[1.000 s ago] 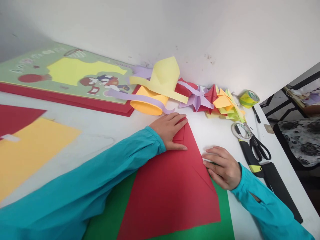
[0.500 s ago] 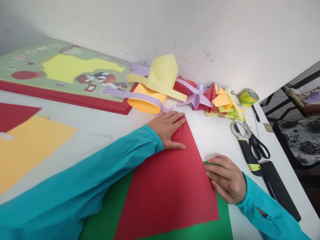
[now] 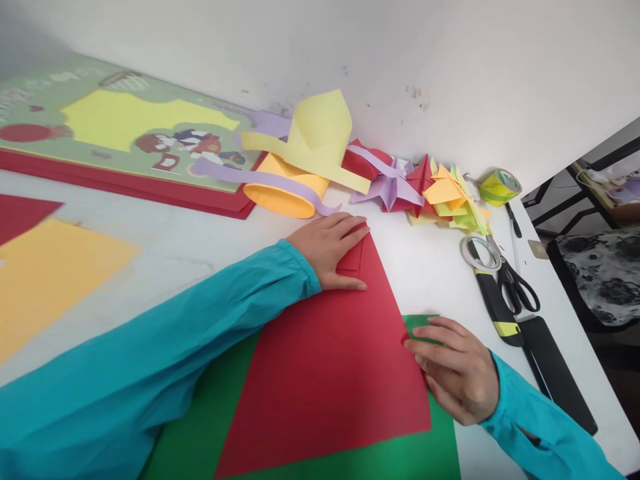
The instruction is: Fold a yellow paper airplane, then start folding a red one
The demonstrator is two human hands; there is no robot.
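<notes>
A large red paper sheet (image 3: pixel 330 380) lies on top of a green sheet (image 3: pixel 410 460), whose edges show on both sides and in front. My left hand (image 3: pixel 333 253) rests flat on the far end of the red sheet, fingers spread. Partly under that hand sits a small red rectangular piece (image 3: pixel 353 263); whether it is a fold or a separate piece I cannot tell. At the red sheet's right edge is my right hand (image 3: pixel 457 367), its fingers stretched out and slightly apart, fingertips against the edge over the green paper. Its thumb is hidden.
Along the wall stand a yellow and orange paper hat (image 3: pixel 320 137) and colourful folded paper stars (image 3: pixel 440 193). To the right lie tape rolls (image 3: pixel 500 187), scissors (image 3: pixel 517 287), a cutter (image 3: pixel 493 300) and a black phone-like slab (image 3: pixel 555 373). Left are orange paper (image 3: pixel 60 273) and a poster board (image 3: pixel 125 180).
My right hand has shifted slightly down and away from the red sheet's edge, showing more green paper. My left hand stays pressed on the sheet. The whole view has shifted slightly.
</notes>
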